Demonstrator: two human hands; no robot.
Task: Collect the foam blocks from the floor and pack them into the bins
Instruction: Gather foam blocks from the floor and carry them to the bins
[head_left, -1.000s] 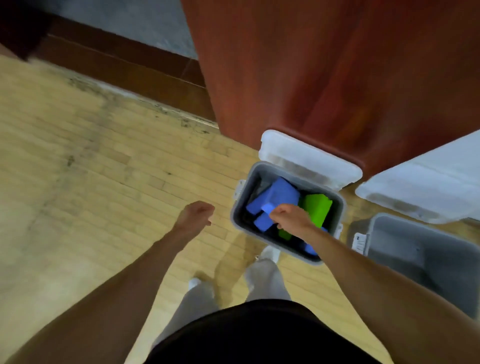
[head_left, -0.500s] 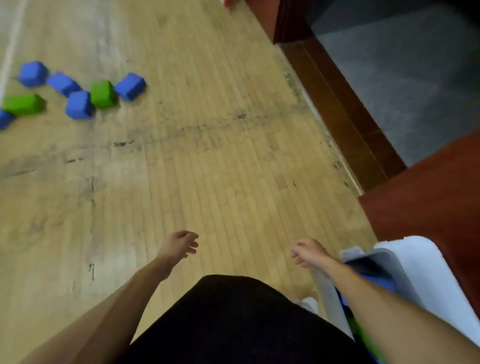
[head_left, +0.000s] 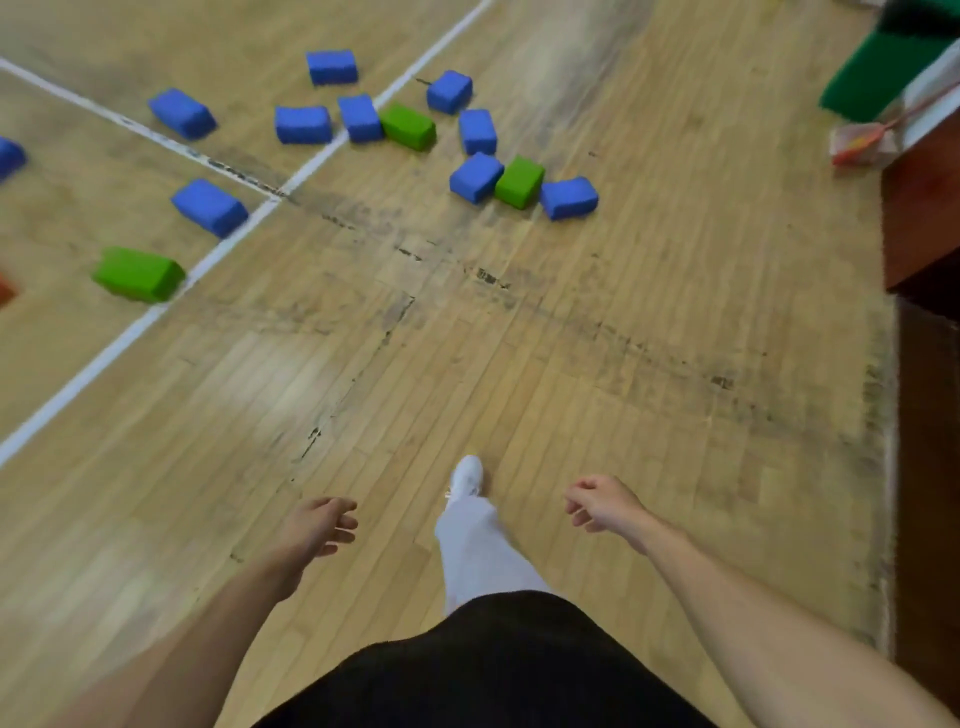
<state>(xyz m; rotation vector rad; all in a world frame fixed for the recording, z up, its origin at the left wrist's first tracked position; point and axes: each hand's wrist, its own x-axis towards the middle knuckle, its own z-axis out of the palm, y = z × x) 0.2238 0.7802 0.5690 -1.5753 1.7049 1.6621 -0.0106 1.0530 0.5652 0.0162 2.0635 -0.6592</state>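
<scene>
Bin gone from view; person now faces blocks (head_left: 519, 182). Left hand (head_left: 324, 525) and right hand (head_left: 597, 501) hang loosely curled, empty. Blocks lie scattered toward floor's (head_left: 571, 338) far edge, well apart from hands. Risk: foot (head_left: 466, 475) lands on stray foam, slips.

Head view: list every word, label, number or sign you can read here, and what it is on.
None can be read in this frame.
foam blocks: plain blue or green, no print visible.
white floor line: dark scuffs near the crossing, not letters I can make out.
orange and white object at the far right: too blurred to tell.
</scene>
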